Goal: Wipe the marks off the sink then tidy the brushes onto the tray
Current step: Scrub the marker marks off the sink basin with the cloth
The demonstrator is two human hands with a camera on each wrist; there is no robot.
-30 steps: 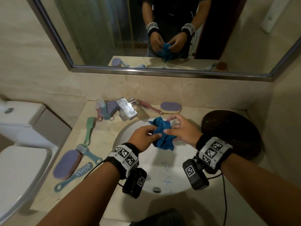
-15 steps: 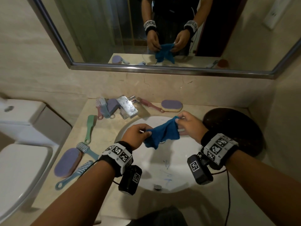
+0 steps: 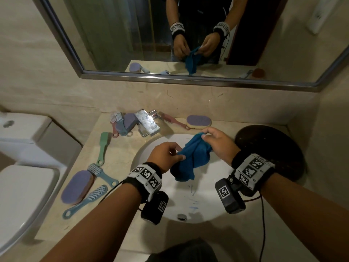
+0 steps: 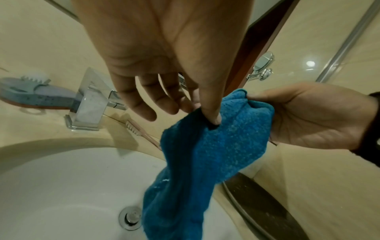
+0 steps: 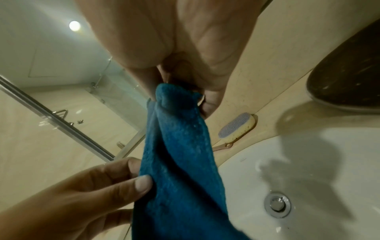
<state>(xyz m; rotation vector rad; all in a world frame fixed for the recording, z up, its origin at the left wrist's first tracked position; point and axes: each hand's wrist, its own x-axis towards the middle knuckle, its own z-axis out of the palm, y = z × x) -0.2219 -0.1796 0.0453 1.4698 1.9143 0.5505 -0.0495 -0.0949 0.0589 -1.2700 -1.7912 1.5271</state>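
Note:
A blue cloth (image 3: pixel 190 157) hangs over the white sink (image 3: pixel 151 148), held between both hands. My left hand (image 3: pixel 166 156) pinches its lower left part with thumb and forefinger (image 4: pixel 211 116). My right hand (image 3: pixel 215 140) pinches the upper corner (image 5: pixel 174 95). Blue marks (image 3: pixel 192 207) streak the basin above the drain (image 3: pixel 182 216). Several brushes lie on the counter: a green one (image 3: pixel 103 148), a teal one (image 3: pixel 102 173), a blue-grey one (image 3: pixel 85 203), a pink one (image 3: pixel 175 121). A dark round tray (image 3: pixel 273 148) sits to the right of the sink.
A chrome tap (image 3: pixel 147 124) stands behind the basin, with purple pads (image 3: pixel 198 121) (image 3: pixel 77 186) on the counter. A toilet (image 3: pixel 20 178) stands at the left. The mirror (image 3: pixel 188 35) above reflects my hands and the cloth.
My hands pulled the bunched cloth apart and spread it, then came a little closer again; the cloth now hangs lower between them.

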